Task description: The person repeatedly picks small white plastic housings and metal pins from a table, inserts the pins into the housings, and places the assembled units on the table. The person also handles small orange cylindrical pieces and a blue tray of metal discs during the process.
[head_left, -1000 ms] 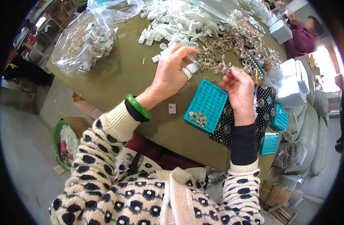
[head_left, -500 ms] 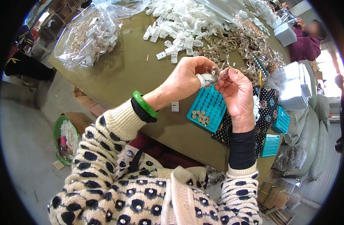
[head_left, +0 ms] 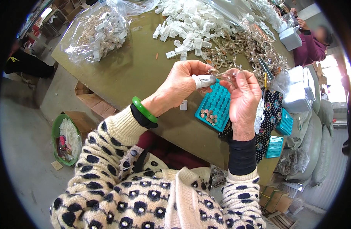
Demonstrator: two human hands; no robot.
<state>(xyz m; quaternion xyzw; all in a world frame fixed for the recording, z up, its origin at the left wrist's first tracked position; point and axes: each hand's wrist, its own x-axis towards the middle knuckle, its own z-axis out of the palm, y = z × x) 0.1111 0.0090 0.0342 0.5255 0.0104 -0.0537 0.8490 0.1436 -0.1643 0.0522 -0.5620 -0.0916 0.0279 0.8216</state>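
My left hand [head_left: 177, 84] pinches one end of a thin, brownish, glinting strand [head_left: 223, 73]. A white wrap [head_left: 200, 81] covers one of its digits, and a green bangle [head_left: 144, 110] circles that wrist. The strand spans the gap to my right hand [head_left: 244, 99], whose thumb and fingers close on the other end. Its exact kind is too small to tell. Below the hands lies a teal tray [head_left: 223, 100] with rows of round hollows, and several small coin-like discs [head_left: 209, 116] sit at its near end.
White plastic pieces [head_left: 194, 23] heap at the back, beside tangled brownish strands [head_left: 255, 49]. A clear bag [head_left: 95, 40] stands at left. Stacked white boxes [head_left: 297, 89] and smaller teal trays [head_left: 274, 147] are at right. Beyond them sits another person [head_left: 311, 47]. A green basket [head_left: 55, 139] is on the floor.
My hands have drawn apart a little, and the strand now stretches between them. The view has shifted slightly.
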